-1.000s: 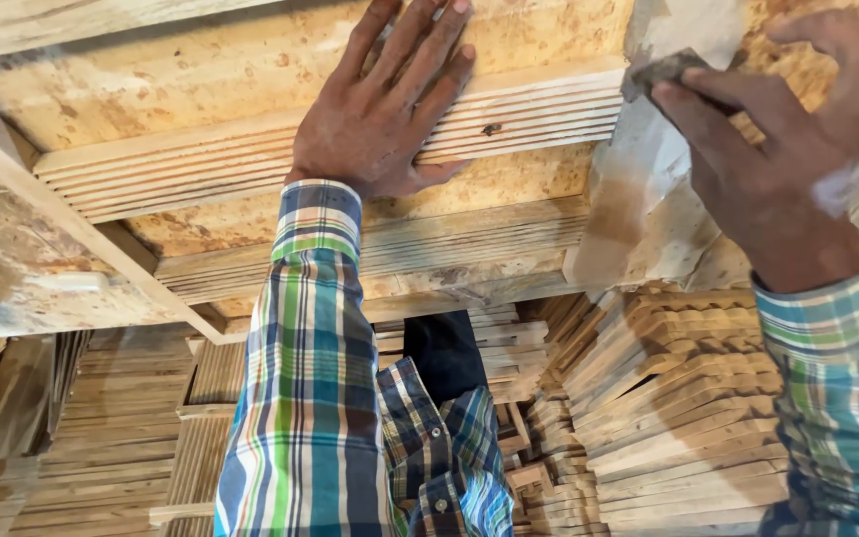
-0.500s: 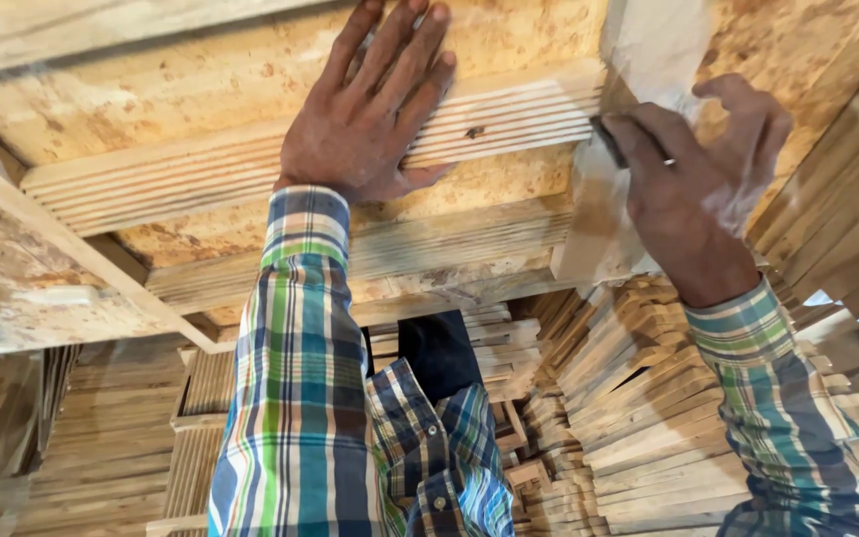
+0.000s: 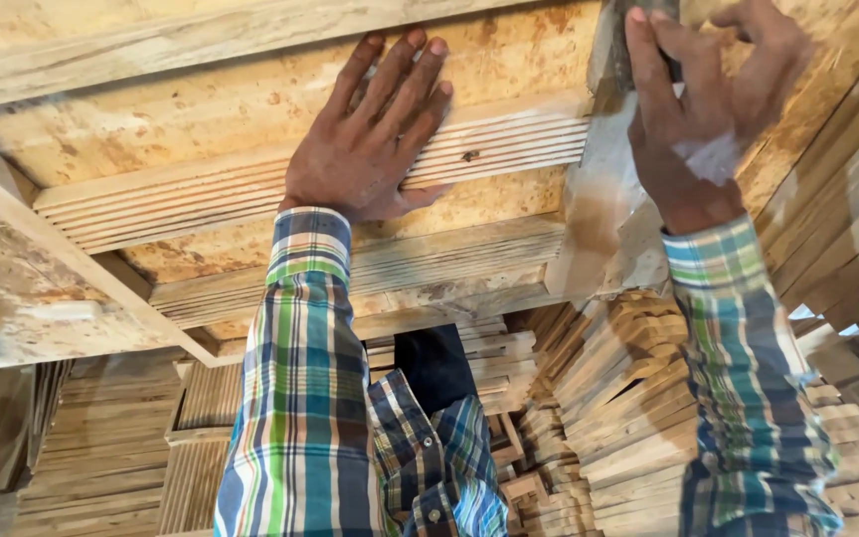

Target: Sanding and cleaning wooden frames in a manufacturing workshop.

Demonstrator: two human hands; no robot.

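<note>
left hand (image 3: 375,139) flat, fingers spread on grooved board (image 3: 509,144), right hand (image 3: 703,109) pinching dark tool (image 3: 638,55)

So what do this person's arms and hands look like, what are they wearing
Both arms wear long plaid shirt sleeves in blue, green, white and red checks, with buttoned cuffs at the wrists. The left hand and right hand are bare: no gloves, rings or watch visible. The right hand has a whitish smear on its back.
</note>
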